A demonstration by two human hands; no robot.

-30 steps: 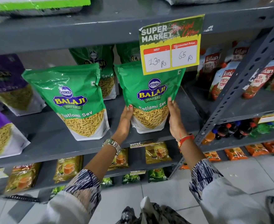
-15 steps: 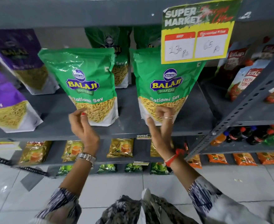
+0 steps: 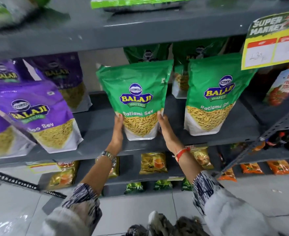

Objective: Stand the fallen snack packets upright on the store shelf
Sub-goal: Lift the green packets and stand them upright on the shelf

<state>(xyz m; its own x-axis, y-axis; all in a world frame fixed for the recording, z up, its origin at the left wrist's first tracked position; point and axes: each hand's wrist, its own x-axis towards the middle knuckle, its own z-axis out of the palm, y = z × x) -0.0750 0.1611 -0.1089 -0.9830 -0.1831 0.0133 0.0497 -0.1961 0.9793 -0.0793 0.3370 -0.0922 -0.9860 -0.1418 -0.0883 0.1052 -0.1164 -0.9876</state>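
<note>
Grey store shelf (image 3: 96, 126) with upright snack packets.
Our left hand (image 3: 118, 128) and right hand (image 3: 165, 128) grasp a green Ratlami Sev packet (image 3: 137, 97) between their fingers (image 3: 160, 116).

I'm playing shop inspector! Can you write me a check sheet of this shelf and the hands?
Surface: grey metal shelf, front part bare.
Job's things: middle green packet upright, held; right green packet upright, untouched.
Clutter: purple packets leaning; price sign hanging above.
Grips: left hand and right hand press the middle packet's lower sides.
Cables: nothing seen.
Surroundings: small packets below; tiled floor.
</note>
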